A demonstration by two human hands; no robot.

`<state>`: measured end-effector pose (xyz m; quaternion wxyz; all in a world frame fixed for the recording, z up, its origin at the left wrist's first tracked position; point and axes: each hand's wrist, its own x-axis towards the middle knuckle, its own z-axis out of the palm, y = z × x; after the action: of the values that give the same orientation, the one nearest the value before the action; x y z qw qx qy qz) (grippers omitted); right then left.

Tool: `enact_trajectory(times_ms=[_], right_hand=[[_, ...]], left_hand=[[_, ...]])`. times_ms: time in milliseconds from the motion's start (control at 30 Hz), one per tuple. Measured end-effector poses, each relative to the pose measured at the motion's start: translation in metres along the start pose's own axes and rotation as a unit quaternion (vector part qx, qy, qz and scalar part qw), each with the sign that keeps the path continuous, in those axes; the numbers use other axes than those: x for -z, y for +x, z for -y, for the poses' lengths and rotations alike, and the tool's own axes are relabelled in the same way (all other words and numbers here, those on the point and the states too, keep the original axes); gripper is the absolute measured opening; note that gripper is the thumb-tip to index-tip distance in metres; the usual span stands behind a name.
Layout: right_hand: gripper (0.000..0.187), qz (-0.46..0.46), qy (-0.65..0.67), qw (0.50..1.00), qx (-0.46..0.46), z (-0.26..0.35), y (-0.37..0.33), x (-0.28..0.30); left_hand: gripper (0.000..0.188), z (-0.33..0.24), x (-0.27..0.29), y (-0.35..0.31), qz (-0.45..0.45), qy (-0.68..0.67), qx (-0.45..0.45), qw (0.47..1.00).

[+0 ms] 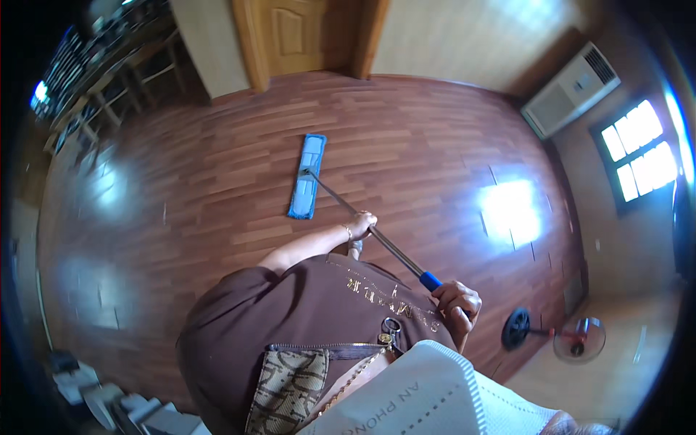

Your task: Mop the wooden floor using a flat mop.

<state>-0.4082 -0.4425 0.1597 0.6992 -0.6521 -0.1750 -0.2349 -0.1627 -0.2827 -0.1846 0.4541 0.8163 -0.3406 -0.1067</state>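
A flat mop [312, 154] with a blue fringed pad lies with its head on the wood-look floor, ahead of me and a little left. Its thin metal pole slants from the head back toward my right side. Partway up the pole, my left hand [362, 225] is wrapped round it, a bracelet on the wrist. Higher up, my right hand [458, 301] grips the handle's end just behind a blue collar [430, 281]. My brown top and part of a white printed sheet [428, 391] fill the lower middle of the view.
Ahead stands a wooden door [301, 32]. A white floor-standing unit [573, 90] is by the right wall, near a bright window [638, 151]. A pedestal fan [580, 339] stands at right. Wooden furniture [116, 90] lines the far left; grey-white objects [130, 406] sit at lower left.
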Motion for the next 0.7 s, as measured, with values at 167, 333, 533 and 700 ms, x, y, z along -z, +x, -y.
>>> enact_trajectory(times_ms=[167,333,533,700], right_hand=[[0.021,0.155,0.068,0.986,-0.001,-0.109,0.045,0.025],[0.019,0.318,0.164,0.934,-0.020,-0.170,0.105,0.012],[0.010,0.373,0.165,0.912,-0.034,-0.232,0.167,-0.031],[0.015,0.380,0.210,0.900,-0.047,-0.268,0.181,-0.044]], left_hand=[[0.030,0.068,0.039,0.016,-0.087,0.143,-0.020,0.986],[0.034,0.181,0.063,-0.008,-0.185,0.022,0.148,0.971],[0.028,0.099,0.150,-0.002,-0.279,0.137,0.241,0.919],[0.028,0.134,0.160,-0.012,-0.354,0.166,0.334,0.858]])
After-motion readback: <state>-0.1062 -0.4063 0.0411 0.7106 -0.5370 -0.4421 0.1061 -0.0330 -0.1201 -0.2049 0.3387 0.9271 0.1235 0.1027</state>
